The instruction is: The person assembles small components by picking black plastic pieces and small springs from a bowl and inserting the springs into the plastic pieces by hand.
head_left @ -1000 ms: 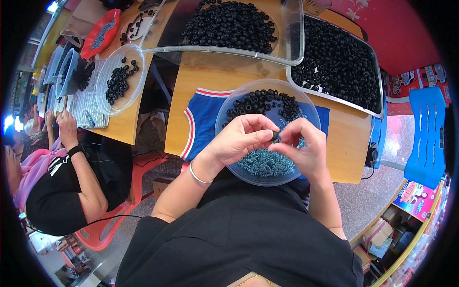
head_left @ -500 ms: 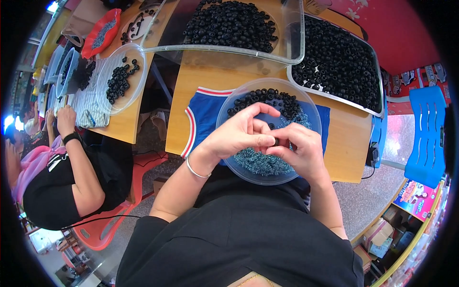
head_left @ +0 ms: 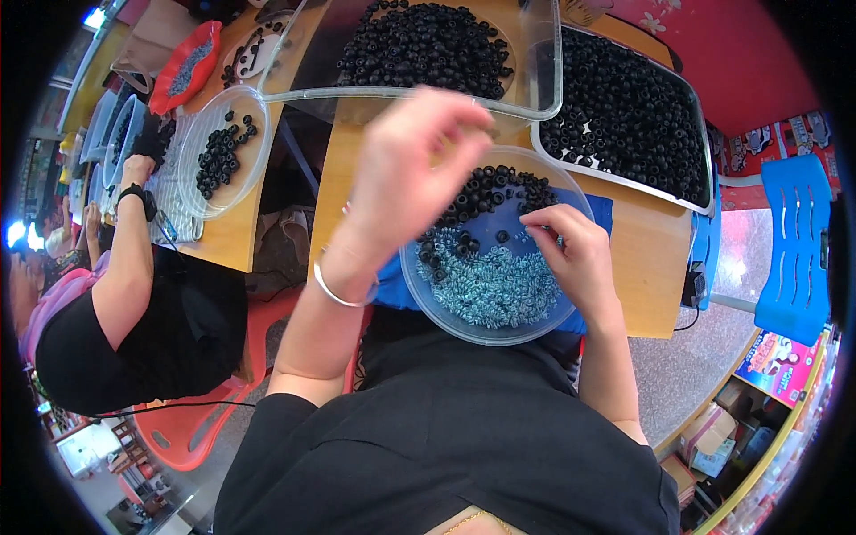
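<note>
A round clear plastic bowl (head_left: 581, 192) sits in front of me on blue cloth (head_left: 597, 214). Black round pieces with holes (head_left: 477, 192) fill its far side, and small shiny bluish coil-like parts (head_left: 495, 290) cover its near side. My left hand (head_left: 415, 160) is raised over the bowl's far left, close to the big clear tub; motion smears its fingers, so what they hold cannot be made out. Over the bowl's right side my right hand (head_left: 578, 254) is closed, thumb and fingertips together, and anything between them is hidden.
A large clear tub (head_left: 419, 92) of black pieces stands beyond the bowl. Right of it lies a white-rimmed tray (head_left: 624, 187) of more. A co-worker (head_left: 107, 321) sits left, beside a clear bowl (head_left: 263, 169) and a red dish (head_left: 214, 53). A blue chair (head_left: 792, 250) is at right.
My hands have parted. The left rose away from the bowl toward the tub; the right stays over the bowl's right side. A black piece no longer shows between my fingers.
</note>
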Tool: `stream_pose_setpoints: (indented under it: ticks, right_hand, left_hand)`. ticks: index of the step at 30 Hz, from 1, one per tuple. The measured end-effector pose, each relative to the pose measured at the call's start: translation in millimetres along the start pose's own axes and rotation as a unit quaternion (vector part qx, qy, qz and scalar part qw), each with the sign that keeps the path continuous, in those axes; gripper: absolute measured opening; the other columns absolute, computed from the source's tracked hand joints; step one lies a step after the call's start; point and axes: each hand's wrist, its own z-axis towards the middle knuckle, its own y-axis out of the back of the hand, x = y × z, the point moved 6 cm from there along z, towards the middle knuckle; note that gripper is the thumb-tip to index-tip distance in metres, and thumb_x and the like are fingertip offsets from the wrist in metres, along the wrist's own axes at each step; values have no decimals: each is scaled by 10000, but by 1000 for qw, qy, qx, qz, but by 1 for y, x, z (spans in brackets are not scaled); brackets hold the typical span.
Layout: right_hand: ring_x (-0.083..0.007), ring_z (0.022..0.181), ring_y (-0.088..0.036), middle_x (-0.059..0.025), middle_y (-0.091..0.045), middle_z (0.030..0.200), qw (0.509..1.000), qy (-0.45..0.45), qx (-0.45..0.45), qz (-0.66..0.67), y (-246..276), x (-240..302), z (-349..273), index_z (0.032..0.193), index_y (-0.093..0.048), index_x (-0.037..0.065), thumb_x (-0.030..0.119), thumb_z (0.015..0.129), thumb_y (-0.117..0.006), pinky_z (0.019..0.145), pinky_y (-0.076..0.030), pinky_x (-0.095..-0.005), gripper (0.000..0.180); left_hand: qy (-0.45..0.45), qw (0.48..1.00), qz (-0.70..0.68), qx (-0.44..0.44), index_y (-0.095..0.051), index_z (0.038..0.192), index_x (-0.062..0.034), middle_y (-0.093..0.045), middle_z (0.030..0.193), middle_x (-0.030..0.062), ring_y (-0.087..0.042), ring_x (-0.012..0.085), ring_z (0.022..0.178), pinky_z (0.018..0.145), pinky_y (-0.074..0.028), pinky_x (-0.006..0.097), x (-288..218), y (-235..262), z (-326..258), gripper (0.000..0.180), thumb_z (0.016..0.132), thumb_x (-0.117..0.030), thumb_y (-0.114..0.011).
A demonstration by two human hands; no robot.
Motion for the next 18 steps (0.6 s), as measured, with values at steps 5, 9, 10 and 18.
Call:
stream_pose_setpoints:
  ticks: [5,9,10,18]
  right_hand:
    - [-240,771,-644,-60,-646,811,993,33,46,-102,-13,-3,-1,865,-661,96,74,747,-675,644,-515,-344,121]
    - [-241,785,-637,-52,-638,814,985,51,63,-155,-26,-8,-1,844,-646,109,71,705,-677,652,-518,-362,147]
    - [-243,780,-635,-51,-638,820,981,49,69,-174,-28,-7,-1,839,-641,109,69,697,-678,649,-517,-365,152]
    - [-245,765,-637,-82,-629,827,997,21,31,-65,-16,-8,-3,898,-683,57,21,733,-685,676,-529,-331,169]
  left_hand:
    - [-17,975,75,209,-600,880,-32,-591,841,128,-586,319,837,731,-479,405,15,-74,-56,180,733,-72,-696]
    - [12,974,99,203,-550,807,-31,-571,807,123,-574,331,818,722,-473,423,22,-89,-70,194,703,-76,-707]
    - [12,974,100,203,-550,807,-31,-571,807,123,-574,331,818,722,-473,423,25,-92,-72,194,703,-76,-707]
    - [193,948,-84,239,-577,924,2,-591,852,87,-635,183,787,733,-516,294,32,-88,-72,187,759,13,-665]
